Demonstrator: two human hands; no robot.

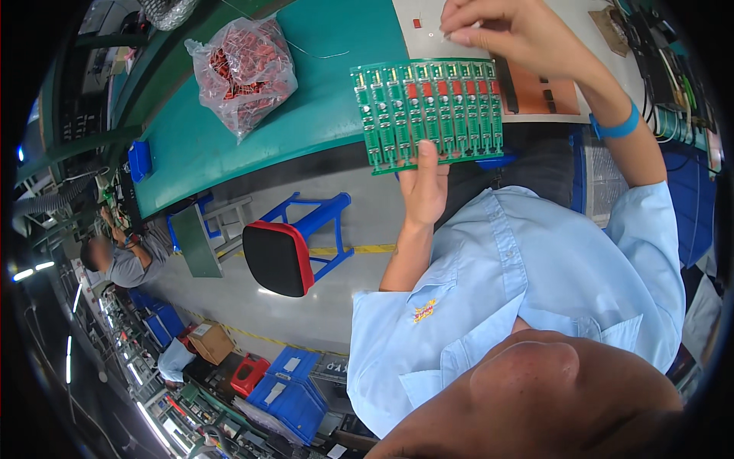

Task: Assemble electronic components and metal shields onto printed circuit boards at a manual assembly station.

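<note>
A green circuit board panel (382,115), split into several narrow strips, is held up over the table edge. My left hand (425,187) grips its lower edge, thumb on the face and fingers behind. Red block-shaped components (459,88) sit in a row on most strips; the strips at the left show none. Above the panel's top edge, my right hand (497,30) is closed in a pinch, with a small pale piece between the fingertips, too small to name. A small red component (417,24) lies on the white surface beside that hand.
A clear plastic bag of red components (243,73) stands on the green table mat (321,99). An orange sheet with dark pieces (535,96) lies at right. Behind are a black-and-red cushioned stool (277,258), blue bins (287,398), and a co-worker (126,260) at far left.
</note>
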